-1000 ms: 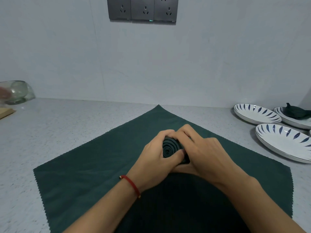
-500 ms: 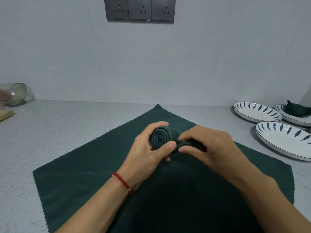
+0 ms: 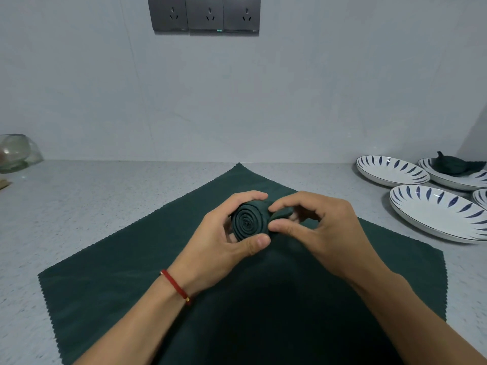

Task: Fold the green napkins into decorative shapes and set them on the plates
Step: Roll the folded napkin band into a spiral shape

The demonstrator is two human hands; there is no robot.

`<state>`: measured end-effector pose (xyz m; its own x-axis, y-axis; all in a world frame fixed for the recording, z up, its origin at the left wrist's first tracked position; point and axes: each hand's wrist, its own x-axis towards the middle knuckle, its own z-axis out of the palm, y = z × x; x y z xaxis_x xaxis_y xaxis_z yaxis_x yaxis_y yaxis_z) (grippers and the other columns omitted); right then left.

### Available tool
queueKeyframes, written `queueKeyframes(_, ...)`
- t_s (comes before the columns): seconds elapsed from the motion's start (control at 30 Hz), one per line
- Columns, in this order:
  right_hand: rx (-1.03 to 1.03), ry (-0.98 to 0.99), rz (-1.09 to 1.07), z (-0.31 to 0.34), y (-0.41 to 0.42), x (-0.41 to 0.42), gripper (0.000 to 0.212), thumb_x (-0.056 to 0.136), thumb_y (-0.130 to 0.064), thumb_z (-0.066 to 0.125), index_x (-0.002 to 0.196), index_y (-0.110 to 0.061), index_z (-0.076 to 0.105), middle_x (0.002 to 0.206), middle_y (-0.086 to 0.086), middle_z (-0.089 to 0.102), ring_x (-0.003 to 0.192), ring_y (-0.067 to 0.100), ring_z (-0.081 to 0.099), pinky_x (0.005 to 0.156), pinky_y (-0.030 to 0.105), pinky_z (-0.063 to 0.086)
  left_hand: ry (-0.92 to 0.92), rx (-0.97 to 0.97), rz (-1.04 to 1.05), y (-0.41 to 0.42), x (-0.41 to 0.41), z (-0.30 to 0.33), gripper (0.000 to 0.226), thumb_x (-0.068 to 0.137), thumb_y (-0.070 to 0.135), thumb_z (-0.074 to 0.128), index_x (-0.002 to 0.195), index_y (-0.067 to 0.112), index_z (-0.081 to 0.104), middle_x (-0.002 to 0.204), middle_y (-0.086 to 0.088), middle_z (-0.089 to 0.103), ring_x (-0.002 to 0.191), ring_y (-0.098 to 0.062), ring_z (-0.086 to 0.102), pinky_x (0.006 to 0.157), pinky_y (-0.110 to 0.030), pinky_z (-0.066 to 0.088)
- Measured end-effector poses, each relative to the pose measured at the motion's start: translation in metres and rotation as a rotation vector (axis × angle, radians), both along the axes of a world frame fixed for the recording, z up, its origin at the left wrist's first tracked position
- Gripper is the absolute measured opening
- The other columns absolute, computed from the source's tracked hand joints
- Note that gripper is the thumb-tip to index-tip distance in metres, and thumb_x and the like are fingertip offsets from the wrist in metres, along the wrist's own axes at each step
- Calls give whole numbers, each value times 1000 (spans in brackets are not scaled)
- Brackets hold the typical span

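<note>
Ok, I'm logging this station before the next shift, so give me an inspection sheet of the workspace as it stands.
Surface: grey speckled counter, nothing spilled.
Job's things: flat napkin spread out; rolled napkin coiled in a spiral; plates at right, one holding a folded napkin.
Clutter: glass bowl far left.
Grippers: left hand cups the roll; right hand pinches its loose tail.
Cables: nothing seen.
Surroundings: wall sockets.

Wall sockets [image 3: 207, 15], glass bowl [image 3: 17, 152], speckled counter [image 3: 105, 196].
</note>
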<state>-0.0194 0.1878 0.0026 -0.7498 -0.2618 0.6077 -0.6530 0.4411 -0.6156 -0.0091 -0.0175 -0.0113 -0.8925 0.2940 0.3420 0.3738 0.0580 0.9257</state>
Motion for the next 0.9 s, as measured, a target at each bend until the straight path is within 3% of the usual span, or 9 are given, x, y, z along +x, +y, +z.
queueKeyframes(0.13, -66, -85, 13, -4, -6, 0, 20, 75, -36, 83, 94, -31, 78, 77, -4, 68, 70, 19, 60, 70, 31, 53, 28, -21, 12, -2, 0, 0, 56, 82, 4, 78, 132, 20, 57, 119, -1, 64, 104, -12, 65, 85, -19, 52)
queueKeyframes(0.23, -186, -184, 26, -5, -10, 0, 16, 75, -22, 87, 89, -27, 80, 75, -5, 69, 62, 15, 57, 63, 23, 49, 45, -26, 28, -2, -1, 0, 57, 83, 4, 77, 133, 21, 57, 118, -1, 64, 103, -11, 65, 85, -19, 52)
queueKeyframes(0.3, -289, -245, 55, -4, -14, 0, 13, 75, -13, 86, 85, -18, 80, 81, -3, 75, 68, 7, 66, 66, 17, 49, 51, -22, 37, -2, -1, 0, 56, 84, 4, 77, 133, 22, 56, 118, -2, 65, 104, -13, 66, 84, -20, 52)
queueKeyframes(0.37, -393, -295, 80, -5, -17, 0, 10, 75, -6, 84, 82, -9, 79, 85, 1, 77, 75, 10, 72, 68, 16, 52, 55, -30, 49, -1, -1, -1, 56, 85, 3, 76, 134, 22, 56, 117, 0, 65, 102, -9, 66, 82, -18, 52)
queueKeyframes(0.47, -435, -346, 78, -8, -21, 1, 7, 75, -5, 84, 79, -7, 78, 80, 3, 76, 67, 7, 68, 64, 17, 51, 70, -56, 63, -2, -2, -3, 57, 85, 4, 76, 134, 24, 56, 118, 5, 64, 105, -9, 65, 83, -17, 51)
queueKeyframes(0.7, -307, -534, 142, -12, -18, -5, 4, 88, -17, 76, 86, -14, 75, 80, 4, 73, 71, 13, 64, 65, 31, 53, 96, -134, 57, -6, -6, -7, 58, 86, 9, 76, 136, 27, 53, 124, 6, 62, 118, -17, 61, 97, -28, 51)
queueKeyframes(0.83, -114, -390, 107, -14, -16, -7, 10, 97, -23, 66, 87, -21, 68, 78, -2, 65, 71, 17, 61, 67, 36, 54, 57, -91, 21, -5, -5, -5, 54, 89, 4, 72, 136, 22, 52, 119, 6, 63, 111, -10, 63, 87, -18, 50)
queueKeyframes(0.9, 13, -241, 21, -19, -17, -6, 12, 100, -27, 61, 88, -24, 63, 80, -4, 62, 76, 18, 59, 71, 32, 50, 29, -81, 12, -3, -5, -6, 51, 91, 7, 70, 135, 24, 52, 117, 3, 63, 104, -4, 63, 80, -14, 49)
